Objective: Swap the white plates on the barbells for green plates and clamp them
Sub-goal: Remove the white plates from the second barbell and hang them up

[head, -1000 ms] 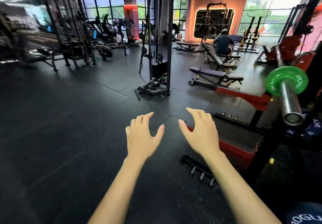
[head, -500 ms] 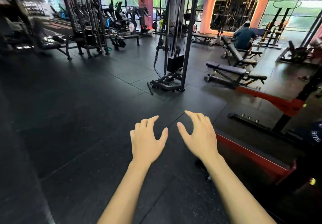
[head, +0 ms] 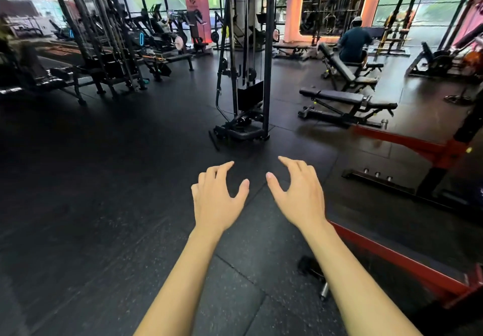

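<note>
Gone from view is the green plate; left hand (head: 218,200) and right hand (head: 300,194) hover, each grip apart, empty.

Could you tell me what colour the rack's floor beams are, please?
Red: the rack's floor beams, clearest in the head view.

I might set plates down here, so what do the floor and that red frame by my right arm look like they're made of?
The floor looks like black rubber tiling: matte, finely speckled, with straight seams between large tiles. The red frame looks like painted or powder-coated steel: a straight boxy beam with an even, slightly glossy red coat. Neither can be confirmed by look alone. Both the left hand and the right hand are empty.
</note>
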